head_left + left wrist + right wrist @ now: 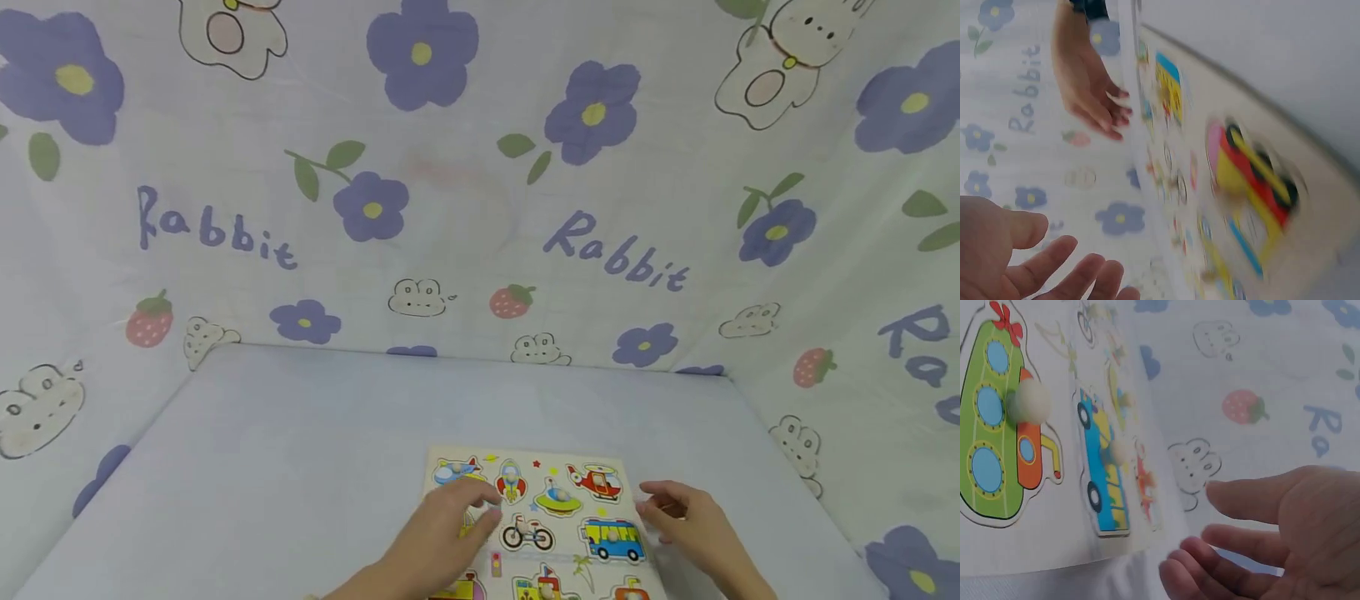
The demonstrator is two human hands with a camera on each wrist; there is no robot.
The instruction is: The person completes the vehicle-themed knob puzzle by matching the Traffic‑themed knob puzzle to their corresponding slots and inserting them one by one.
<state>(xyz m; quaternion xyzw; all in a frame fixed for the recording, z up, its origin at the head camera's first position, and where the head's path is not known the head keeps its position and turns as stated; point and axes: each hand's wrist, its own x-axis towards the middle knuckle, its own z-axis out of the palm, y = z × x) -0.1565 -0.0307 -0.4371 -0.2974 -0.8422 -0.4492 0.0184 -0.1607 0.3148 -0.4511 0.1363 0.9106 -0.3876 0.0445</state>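
Observation:
A wooden peg puzzle board (566,546) lies on the table, its vehicle pieces fitted with small round knobs. My left hand (442,533) hovers over the board's left part, fingers loosely bent and holding nothing. Beneath or near it are the rocket (512,482) and the bicycle (527,533). Just off the right edge, close to the bus (613,540) and the helicopter (596,482), is my right hand (690,525), with nothing between its relaxed fingers. The right wrist view shows a green submarine (1013,456) near the board's front edge. A blurred train (1247,175) appears in the left wrist view.
A pale cloth covers the table (300,467) around the board. Fabric walls (465,250) printed with rabbits, flowers and strawberries rise behind and on both sides.

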